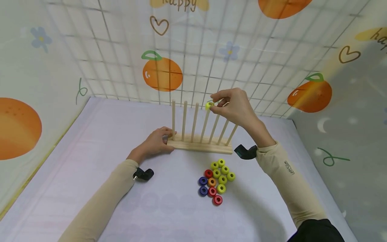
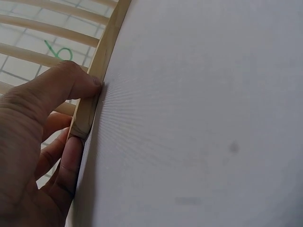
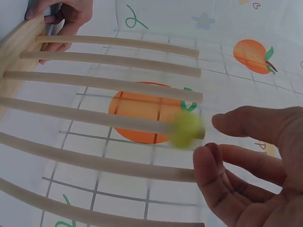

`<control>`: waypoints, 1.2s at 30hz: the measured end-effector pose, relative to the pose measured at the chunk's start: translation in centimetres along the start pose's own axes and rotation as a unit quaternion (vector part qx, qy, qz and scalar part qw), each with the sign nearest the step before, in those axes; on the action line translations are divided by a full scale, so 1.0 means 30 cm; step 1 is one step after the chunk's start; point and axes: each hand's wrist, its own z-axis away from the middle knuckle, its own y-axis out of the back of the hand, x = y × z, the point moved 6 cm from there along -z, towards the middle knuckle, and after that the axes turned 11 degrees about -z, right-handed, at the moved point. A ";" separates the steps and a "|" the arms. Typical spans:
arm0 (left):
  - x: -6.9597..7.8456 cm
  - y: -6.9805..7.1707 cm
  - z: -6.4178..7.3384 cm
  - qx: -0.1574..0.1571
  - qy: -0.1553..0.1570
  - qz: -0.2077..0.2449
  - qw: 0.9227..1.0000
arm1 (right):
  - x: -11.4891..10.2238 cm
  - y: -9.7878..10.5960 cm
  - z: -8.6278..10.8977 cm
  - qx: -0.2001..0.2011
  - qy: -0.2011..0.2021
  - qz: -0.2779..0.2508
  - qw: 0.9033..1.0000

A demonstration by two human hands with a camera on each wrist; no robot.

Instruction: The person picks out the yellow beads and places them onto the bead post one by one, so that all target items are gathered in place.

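Note:
A wooden peg rack (image 1: pixel 199 147) with several upright pegs stands on the table. At its left end, my left hand (image 1: pixel 154 140) grips the base, the thumb in front and the fingers round the end and behind. In the right wrist view a blurred yellow ring (image 3: pixel 185 130) is around the fourth peg from the left, near the tip. Beside that tip is my right hand (image 3: pixel 258 165), thumb and forefinger parted and apart from the ring. The pegs on the right are partly hidden behind the right hand in the head view.
In front of the rack lies a cluster of loose rings: several yellow rings (image 1: pixel 222 179), three red ones (image 1: pixel 217 200), two blue ones (image 1: pixel 203 191) and an orange one (image 1: pixel 212 182). A wire grid behind a printed sheet (image 1: pixel 193 50) rises behind the rack.

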 end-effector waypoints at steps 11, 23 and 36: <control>0.006 -0.007 -0.005 -0.005 0.007 0.004 1.000 | 0.006 0.037 0.084 0.006 0.015 -0.069 0.998; -0.004 -0.005 0.004 -0.004 0.010 0.008 1.000 | 0.097 0.087 0.257 0.039 0.035 -0.100 0.994; 0.007 -0.006 -0.008 -0.013 -0.003 0.034 0.999 | 0.319 0.125 0.522 0.091 -0.032 -0.111 0.989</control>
